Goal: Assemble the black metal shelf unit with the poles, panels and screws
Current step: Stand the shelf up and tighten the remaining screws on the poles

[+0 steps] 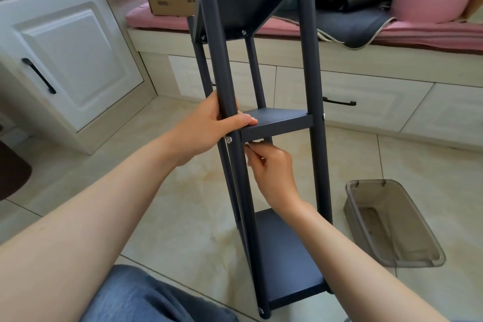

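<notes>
Bright, even daylight; soft shadows on floor (183, 217); wide-angle bowing toward 9 and 3 o'clock edges; slight overall softness; no glare.

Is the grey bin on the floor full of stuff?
No, the grey bin on the floor beside the shelf looks empty, with its bare bottom showing.

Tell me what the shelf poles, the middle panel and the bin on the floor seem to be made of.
Poles: apparently metal tube with a matt dark coating; smooth, round, soft sheen, silver screw heads through them.
Middle panel: likely folded sheet metal in the same matt finish; thin, with a turned-down front edge.
Bin: probably plastic, smoky and translucent; the floor shows faintly through its walls.
</notes>
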Available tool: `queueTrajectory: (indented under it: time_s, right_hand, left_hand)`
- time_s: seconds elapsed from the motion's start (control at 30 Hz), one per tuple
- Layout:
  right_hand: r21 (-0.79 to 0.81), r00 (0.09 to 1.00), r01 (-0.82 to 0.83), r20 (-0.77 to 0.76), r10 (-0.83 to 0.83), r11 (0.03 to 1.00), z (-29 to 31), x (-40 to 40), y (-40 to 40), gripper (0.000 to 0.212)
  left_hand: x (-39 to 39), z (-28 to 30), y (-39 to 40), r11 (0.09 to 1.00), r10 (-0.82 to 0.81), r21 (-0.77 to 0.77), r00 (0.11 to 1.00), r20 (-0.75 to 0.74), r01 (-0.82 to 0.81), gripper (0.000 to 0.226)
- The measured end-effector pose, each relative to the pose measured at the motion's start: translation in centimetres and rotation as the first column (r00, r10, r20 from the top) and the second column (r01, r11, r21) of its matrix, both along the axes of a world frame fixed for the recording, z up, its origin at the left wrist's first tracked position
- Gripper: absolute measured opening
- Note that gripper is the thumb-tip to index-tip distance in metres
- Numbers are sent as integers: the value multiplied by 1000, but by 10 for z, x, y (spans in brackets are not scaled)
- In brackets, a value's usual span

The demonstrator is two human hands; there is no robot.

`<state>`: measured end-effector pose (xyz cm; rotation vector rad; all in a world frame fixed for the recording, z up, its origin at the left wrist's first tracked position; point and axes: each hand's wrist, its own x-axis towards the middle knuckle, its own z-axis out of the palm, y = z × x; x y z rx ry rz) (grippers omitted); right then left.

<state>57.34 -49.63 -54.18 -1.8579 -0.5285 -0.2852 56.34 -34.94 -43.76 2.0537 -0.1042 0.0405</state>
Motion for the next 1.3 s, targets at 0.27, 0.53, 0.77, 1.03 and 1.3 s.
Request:
queueTrajectory:
  time_s: [0.27,0.53,0.77,1.03,1.3]
  right_hand:
    - [93,997,37,63,-43,995,-10,4,12,15]
    - [91,990,85,106,-94,992,-15,10,24,8]
    - [83,994,52,-104,-43,995,-8,8,25,20]
    - [-12,1000,-3,26,3,1000,-15,3,15,19]
    - [-473,958,-138,-287,-4,870,5,-17,-35,27]
  left_hand:
    - [1,-1,1,1000,-5,-4,1000,-9,5,33]
    - [2,-3,1,1000,6,-10,1000,-5,-6,40]
    - [1,-1,1,1000,0,-6,1000,-9,0,42]
    - [1,0,1,999,19,28,1000,-12,-19,42]
    - [-8,2,-7,997,77,33,997,-26,-76,33]
